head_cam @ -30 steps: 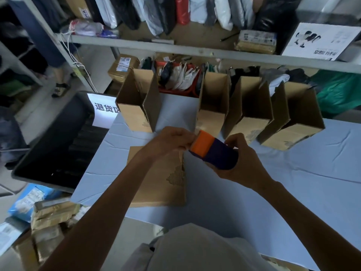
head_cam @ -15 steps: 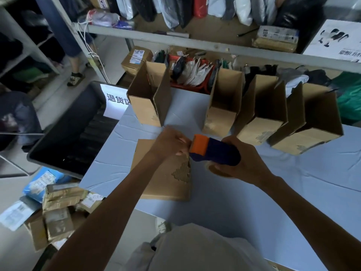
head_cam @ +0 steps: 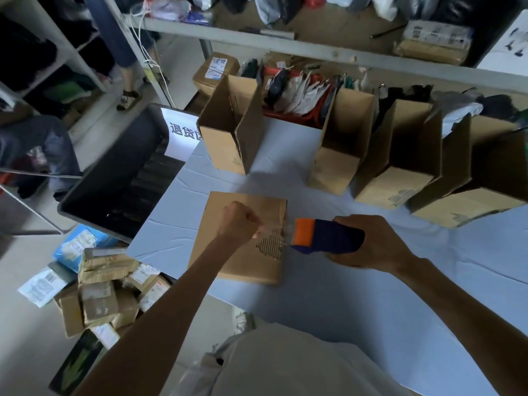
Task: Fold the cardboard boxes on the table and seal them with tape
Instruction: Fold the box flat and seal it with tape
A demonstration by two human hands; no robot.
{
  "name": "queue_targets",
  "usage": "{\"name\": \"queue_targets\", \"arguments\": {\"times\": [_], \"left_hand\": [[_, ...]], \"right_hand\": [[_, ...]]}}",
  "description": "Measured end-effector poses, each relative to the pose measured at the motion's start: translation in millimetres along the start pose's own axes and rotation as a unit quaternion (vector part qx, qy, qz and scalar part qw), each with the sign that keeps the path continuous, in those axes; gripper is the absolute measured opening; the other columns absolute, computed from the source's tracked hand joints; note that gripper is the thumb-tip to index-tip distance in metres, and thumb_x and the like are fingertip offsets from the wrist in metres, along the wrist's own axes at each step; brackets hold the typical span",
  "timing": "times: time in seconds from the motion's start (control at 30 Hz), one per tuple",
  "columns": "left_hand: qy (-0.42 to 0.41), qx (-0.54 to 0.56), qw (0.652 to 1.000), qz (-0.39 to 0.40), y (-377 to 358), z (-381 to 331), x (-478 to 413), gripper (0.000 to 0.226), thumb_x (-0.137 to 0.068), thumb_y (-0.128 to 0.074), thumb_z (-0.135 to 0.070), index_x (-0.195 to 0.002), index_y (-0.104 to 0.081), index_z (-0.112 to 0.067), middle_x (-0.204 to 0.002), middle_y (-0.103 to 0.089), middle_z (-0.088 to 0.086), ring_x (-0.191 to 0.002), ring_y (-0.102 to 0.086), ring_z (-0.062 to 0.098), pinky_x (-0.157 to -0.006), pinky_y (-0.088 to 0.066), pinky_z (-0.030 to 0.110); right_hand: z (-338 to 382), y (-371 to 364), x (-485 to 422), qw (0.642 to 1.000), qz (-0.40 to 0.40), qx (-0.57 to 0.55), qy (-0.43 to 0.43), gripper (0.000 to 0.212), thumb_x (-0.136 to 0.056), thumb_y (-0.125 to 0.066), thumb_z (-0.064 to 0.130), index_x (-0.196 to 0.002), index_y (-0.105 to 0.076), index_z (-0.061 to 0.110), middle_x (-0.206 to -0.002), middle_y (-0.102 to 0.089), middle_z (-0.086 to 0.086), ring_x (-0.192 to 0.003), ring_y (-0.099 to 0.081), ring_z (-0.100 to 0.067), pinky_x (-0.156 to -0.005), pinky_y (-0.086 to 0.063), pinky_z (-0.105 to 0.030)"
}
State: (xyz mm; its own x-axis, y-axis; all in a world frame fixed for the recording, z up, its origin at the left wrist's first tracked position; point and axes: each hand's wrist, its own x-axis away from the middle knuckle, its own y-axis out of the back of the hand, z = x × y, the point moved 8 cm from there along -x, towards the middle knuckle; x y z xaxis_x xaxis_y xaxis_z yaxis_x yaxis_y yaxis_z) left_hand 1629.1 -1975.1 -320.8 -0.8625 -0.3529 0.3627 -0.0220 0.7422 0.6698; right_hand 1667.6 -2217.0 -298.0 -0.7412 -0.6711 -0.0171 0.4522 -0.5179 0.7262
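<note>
Right hand (head_cam: 371,244) holding tape dispenser (head_cam: 328,237), left hand (head_cam: 240,224) pinching tape (head_cam: 274,232) (clear)

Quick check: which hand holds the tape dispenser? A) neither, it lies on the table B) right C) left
B: the right hand grips the tape dispenser, while the left hand pinches the tape strip stretched from it above the flat cardboard box.

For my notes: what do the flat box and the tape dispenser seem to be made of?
Flat box: brown corrugated cardboard, matt; a torn patch shows ribs. Tape dispenser: probably smooth plastic, orange front and dark blue body.
</note>
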Motion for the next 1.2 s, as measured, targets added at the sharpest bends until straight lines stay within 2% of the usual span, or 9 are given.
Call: {"name": "queue_targets", "arguments": {"times": [0.13,0.23,0.37,0.5,0.63,0.73,0.9,1.07,1.2], "left_hand": [[-0.005,0.016,1.0,0.008,-6.3,-2.4,2.7,0.031,-0.067,-0.05,0.006,-0.05,-0.068,-0.014,-0.057,-0.069,0.004,-0.065,-0.068,0.014,-0.07,-0.058,0.03],[0.001,0.006,1.0,0.006,-16.5,0.7,7.4,0.022,-0.067,-0.054,0.003,-0.052,-0.069,-0.005,-0.06,-0.068,0.014,-0.068,-0.068,0.024,-0.065,-0.055,0.035],[0.011,-0.001,1.0,0.014,-24.8,7.7,7.6,0.024,-0.057,-0.05,-0.019,-0.053,-0.068,-0.005,-0.059,-0.066,0.016,-0.066,-0.065,0.025,-0.059,-0.049,0.029],[-0.002,-0.023,0.999,0.025,-26.3,8.1,6.3,0.026,-0.071,-0.05,-0.017,-0.057,-0.069,-0.006,-0.065,-0.07,0.01,-0.075,-0.066,0.025,-0.067,-0.05,0.028],[-0.021,-0.043,0.999,-0.018,-25.9,6.6,3.8,0.024,-0.079,-0.07,-0.021,-0.064,-0.063,-0.003,-0.07,-0.068,0.011,-0.07,-0.06,0.024,-0.06,-0.036,0.023],[-0.034,-0.075,0.995,-0.049,-26.1,7.3,6.8,0.022,-0.077,-0.071,-0.019,-0.066,-0.064,-0.001,-0.069,-0.065,0.017,-0.062,-0.053,0.024,-0.056,-0.033,0.025],[-0.046,-0.174,0.983,-0.021,-34.7,-1.2,5.9,0.015,-0.088,-0.057,-0.02,-0.086,-0.064,-0.006,-0.088,-0.066,0.013,-0.088,-0.058,0.032,-0.071,-0.041,0.031],[-0.044,-0.228,0.973,-0.006,-35.5,-4.0,4.5,0.043,-0.086,-0.065,-0.035,-0.115,-0.049,-0.008,-0.11,-0.056,0.014,-0.099,-0.052,0.03,-0.073,-0.036,0.031],[-0.024,-0.299,0.954,0.002,-34.8,10.9,1.5,0.077,-0.077,-0.058,-0.066,-0.128,-0.04,-0.012,-0.113,-0.058,0.01,-0.101,-0.055,0.029,-0.084,-0.043,0.035]], "right_hand": [[-7.4,4.4,4.2,1.0,0.019,-0.001,0.008,0.044,-0.064,-0.084,0.042,-0.097,-0.057,0.032,-0.077,-0.062,0.021,-0.075,-0.062,0.0,-0.062,-0.048,-0.013],[-12.9,3.7,9.0,0.999,0.029,0.024,0.007,0.044,-0.064,-0.083,0.045,-0.094,-0.053,0.039,-0.074,-0.059,0.024,-0.073,-0.061,0.002,-0.062,-0.045,-0.013],[-24.9,-9.2,14.5,0.998,0.04,0.044,0.01,0.043,-0.066,-0.077,0.054,-0.097,-0.056,0.034,-0.075,-0.062,0.017,-0.071,-0.062,-0.003,-0.063,-0.053,-0.022],[-33.9,-11.0,13.3,0.997,0.027,0.07,-0.001,0.047,-0.064,-0.073,0.059,-0.101,-0.054,0.036,-0.078,-0.063,0.014,-0.071,-0.062,-0.003,-0.062,-0.055,-0.027],[-35.3,-11.8,8.3,0.995,0.024,0.097,-0.001,0.049,-0.065,-0.072,0.058,-0.104,-0.055,0.035,-0.08,-0.063,0.014,-0.072,-0.061,-0.004,-0.062,-0.054,-0.024],[-36.2,-15.7,6.0,0.994,0.034,0.107,-0.007,0.05,-0.064,-0.075,0.054,-0.106,-0.056,0.034,-0.081,-0.063,0.012,-0.071,-0.061,-0.004,-0.062,-0.054,-0.023],[-36.7,-23.5,4.8,0.992,0.05,0.119,-0.014,0.05,-0.062,-0.074,0.05,-0.105,-0.057,0.032,-0.08,-0.062,0.01,-0.07,-0.06,-0.007,-0.062,-0.053,-0.023],[-38.4,-28.3,1.5,0.989,0.062,0.133,-0.028,0.046,-0.061,-0.074,0.048,-0.101,-0.057,0.033,-0.076,-0.059,0.011,-0.066,-0.058,-0.006,-0.06,-0.053,-0.025],[-37.7,-28.8,2.2,0.987,0.07,0.141,-0.039,0.045,-0.062,-0.077,0.044,-0.101,-0.058,0.031,-0.076,-0.058,0.011,-0.066,-0.058,-0.007,-0.06,-0.051,-0.022]]}}
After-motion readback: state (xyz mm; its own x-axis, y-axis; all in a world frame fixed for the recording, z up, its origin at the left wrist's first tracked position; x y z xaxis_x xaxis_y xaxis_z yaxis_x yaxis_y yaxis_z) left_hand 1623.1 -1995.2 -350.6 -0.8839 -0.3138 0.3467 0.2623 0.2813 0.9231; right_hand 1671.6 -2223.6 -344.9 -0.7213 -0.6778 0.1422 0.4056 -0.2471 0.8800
